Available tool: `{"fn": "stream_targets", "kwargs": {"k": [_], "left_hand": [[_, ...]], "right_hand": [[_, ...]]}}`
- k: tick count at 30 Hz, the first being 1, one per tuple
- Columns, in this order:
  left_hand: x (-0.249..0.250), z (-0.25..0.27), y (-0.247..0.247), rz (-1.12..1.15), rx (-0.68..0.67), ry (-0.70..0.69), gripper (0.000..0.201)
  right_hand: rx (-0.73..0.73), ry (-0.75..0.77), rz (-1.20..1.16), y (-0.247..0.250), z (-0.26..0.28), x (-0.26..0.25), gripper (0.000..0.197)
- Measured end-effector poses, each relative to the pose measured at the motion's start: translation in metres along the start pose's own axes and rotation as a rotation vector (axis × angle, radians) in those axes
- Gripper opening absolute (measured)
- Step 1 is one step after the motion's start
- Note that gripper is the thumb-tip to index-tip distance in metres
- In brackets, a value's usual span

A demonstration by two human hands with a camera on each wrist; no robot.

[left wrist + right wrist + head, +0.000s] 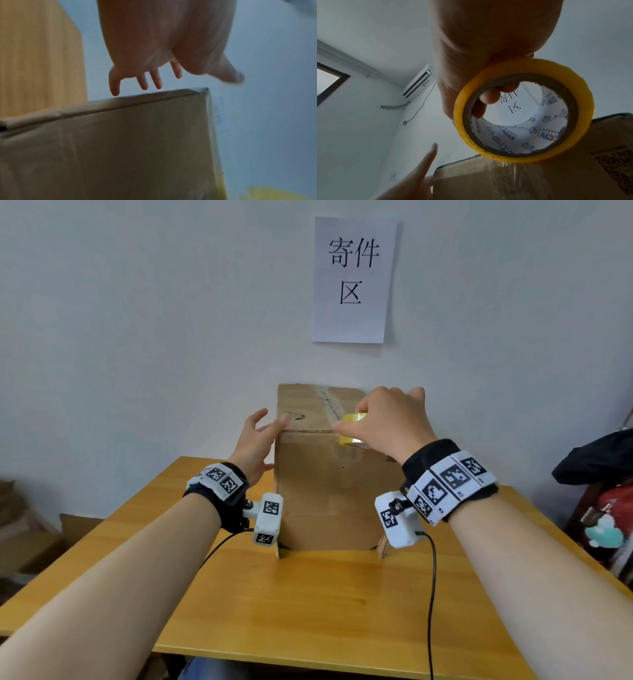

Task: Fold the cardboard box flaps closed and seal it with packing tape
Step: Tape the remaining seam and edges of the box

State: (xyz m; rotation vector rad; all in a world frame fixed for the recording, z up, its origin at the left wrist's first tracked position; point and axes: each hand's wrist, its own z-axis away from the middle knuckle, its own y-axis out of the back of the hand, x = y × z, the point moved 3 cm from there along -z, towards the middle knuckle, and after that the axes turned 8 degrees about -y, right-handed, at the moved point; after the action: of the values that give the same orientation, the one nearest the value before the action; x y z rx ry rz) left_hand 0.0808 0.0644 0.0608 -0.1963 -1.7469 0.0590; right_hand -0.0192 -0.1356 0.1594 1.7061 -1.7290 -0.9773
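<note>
1. The cardboard box [329,491] stands upright on the wooden desk [308,604], its far side close to the white wall [137,320]. Its top flaps lie folded down, with a strip of clear tape running across the top toward the near edge.
2. The right hand [390,422] grips the yellow tape roll [354,429], fingers curled through the core; in the right wrist view the fingertips [488,97] show inside the ring. The roll sits at the box's near top edge, and clear tape runs from it down onto the front face.
3. The left hand [255,443] is spread, fingers straight and holding nothing, at the box's upper left corner. The head view shows a fingertip at the top edge; in the left wrist view the fingers [144,82] sit just off the box's edge, so contact is uncertain.
4. Bare desk lies in front of the box and to both sides. The desk's near edge runs below the forearms.
5. A paper sign [352,278] hangs on the wall above the box. Dark clutter [603,474] sits off the desk's right edge.
</note>
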Motion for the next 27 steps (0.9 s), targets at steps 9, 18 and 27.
{"fn": "stream_targets", "kwargs": {"k": [9,18,27], "left_hand": [[0.004,-0.001,-0.007,-0.018,0.101,0.067,0.070],[0.018,-0.006,0.000,-0.180,0.152,-0.117,0.054],[0.020,-0.008,-0.011,-0.402,0.021,-0.284,0.081]], "right_hand": [[0.005,-0.003,-0.003,-0.002,0.000,-0.001,0.049],[-0.009,-0.011,0.036,0.000,-0.002,-0.006,0.047],[-0.035,-0.034,0.026,0.002,-0.004,-0.009,0.042]]}}
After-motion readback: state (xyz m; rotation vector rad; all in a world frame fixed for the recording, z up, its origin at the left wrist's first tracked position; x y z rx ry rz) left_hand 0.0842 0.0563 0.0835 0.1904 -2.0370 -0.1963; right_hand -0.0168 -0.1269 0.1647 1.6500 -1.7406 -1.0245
